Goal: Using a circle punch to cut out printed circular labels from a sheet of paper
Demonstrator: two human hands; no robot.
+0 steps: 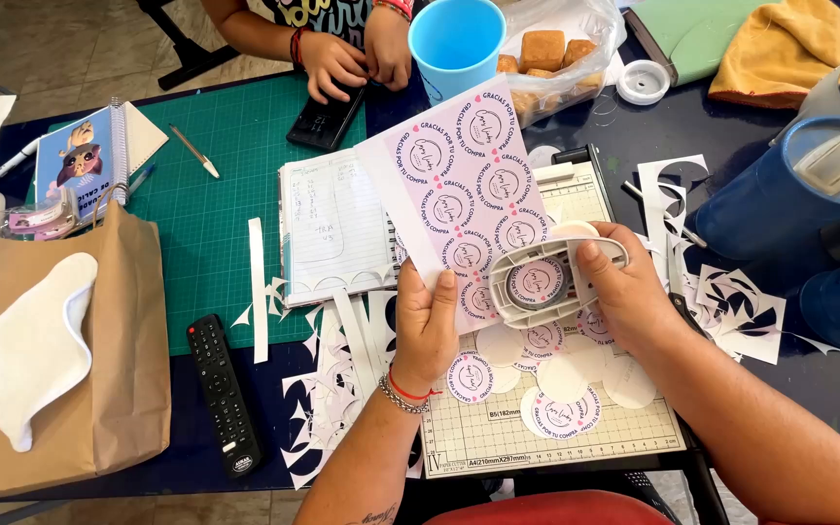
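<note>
The worktop (653, 146) is dark blue and very full; a tiled floor shows at the top left corner; a green cutting mat (235, 185) lies on the left part, and a white paper trimmer with a grid (498, 437) lies near the front edge.

On the left sit a brown paper bag (119, 389) with a white cloth pad (26, 355) on it, a spiral notebook with a cat picture (80, 156), and a black remote control (226, 394); an open lined notebook (332, 228) lies in the middle; white paper scraps (342, 379) are scattered about; cut round stickers (556, 374) are piled on the trimmer, right under the hands; at the back stand a light blue cup (457, 44), a clear bag of brown squares (546, 49), a yellow cloth (785, 49) and a big blue jug (799, 185); another person's hands (357, 60) rest on a black phone (326, 117).

The sheet of round stickers (469, 194) is tilted up above the trimmer; the left hand (425, 326) pinches its lower edge, thumb on the front; the right hand (624, 292) is wrapped tight around a white circle punch (551, 277), thumb on top; the sheet's lower corner is slid into the punch; the two hands are just beside each other.
</note>
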